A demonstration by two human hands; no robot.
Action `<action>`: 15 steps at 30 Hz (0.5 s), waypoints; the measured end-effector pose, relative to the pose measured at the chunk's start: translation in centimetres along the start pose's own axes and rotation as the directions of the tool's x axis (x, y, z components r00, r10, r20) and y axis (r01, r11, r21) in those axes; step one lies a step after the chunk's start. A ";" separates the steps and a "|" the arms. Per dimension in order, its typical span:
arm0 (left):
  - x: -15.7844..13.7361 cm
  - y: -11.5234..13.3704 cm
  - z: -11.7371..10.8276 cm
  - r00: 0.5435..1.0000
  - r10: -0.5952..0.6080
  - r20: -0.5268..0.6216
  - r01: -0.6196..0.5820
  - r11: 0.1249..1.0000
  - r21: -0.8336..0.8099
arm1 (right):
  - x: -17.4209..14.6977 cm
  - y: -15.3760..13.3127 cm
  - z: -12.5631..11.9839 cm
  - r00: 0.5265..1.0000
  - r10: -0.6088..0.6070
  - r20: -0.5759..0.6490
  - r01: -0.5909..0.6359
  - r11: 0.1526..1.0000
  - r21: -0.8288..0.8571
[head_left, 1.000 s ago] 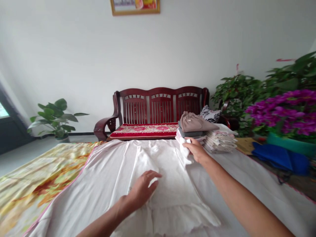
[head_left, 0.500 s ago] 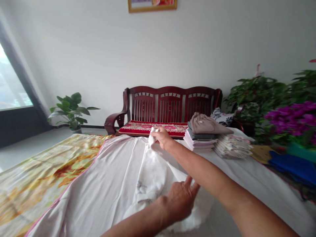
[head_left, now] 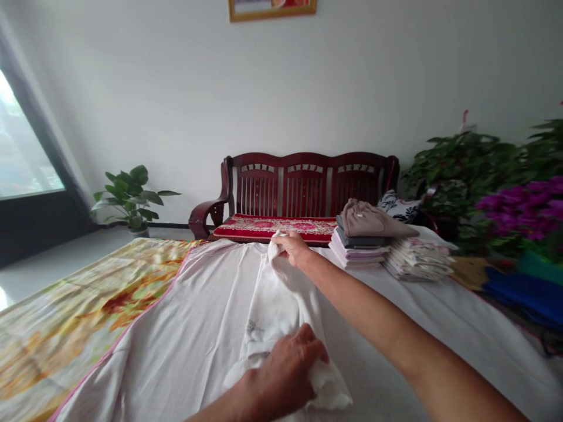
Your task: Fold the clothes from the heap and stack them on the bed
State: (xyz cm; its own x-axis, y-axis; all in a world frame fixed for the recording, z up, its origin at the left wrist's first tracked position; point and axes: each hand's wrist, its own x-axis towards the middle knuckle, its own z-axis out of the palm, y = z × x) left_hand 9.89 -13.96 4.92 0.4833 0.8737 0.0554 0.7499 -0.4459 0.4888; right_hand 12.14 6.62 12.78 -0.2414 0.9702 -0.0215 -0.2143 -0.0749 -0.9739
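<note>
A thin white garment with a small dark floral motif lies lengthwise before me, narrow and partly folded. At its far end my right hand pinches the cloth between thumb and fingers, lifting that end slightly. My left hand is closed on the near part of the garment, its fingers curled over the right side. My palm covers some of the cloth, so the exact grip there is hidden. Below the left hand, a loose white flap spreads to the right.
A white sheet covers the surface beneath. To the right stand a folded stack topped by brown trousers and a pile of pale folded clothes. A patterned yellow cloth lies left. Behind is a wooden bench.
My left hand has moved left and closed, bringing the garment's right side inward, so the garment is narrower. My right hand still pinches the far end, shifted slightly right.
</note>
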 end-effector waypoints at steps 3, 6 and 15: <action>-2.0 0.5 -0.6 0.990 -0.113 0.090 0.096 0.980 0.173 | 0.2 -0.6 -0.5 0.999 0.018 -0.040 -0.016 0.999 0.043; -2.9 1.6 -2.1 0.991 -0.097 0.088 0.074 0.971 0.229 | 0.5 -1.1 -1.1 0.995 0.035 -0.091 -0.028 0.996 0.079; 2.9 -0.5 -1.7 0.992 0.086 -0.092 -0.081 0.995 0.052 | -0.2 -2.8 -2.2 0.991 0.043 -0.130 -0.012 0.973 0.229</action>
State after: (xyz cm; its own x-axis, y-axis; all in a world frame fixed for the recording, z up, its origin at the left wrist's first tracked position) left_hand 10.16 -10.86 6.33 0.5021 0.8464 0.1775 0.7305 -0.5250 0.4367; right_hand 14.89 7.15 15.04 -0.1254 0.9878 -0.0927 -0.4224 -0.1377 -0.8959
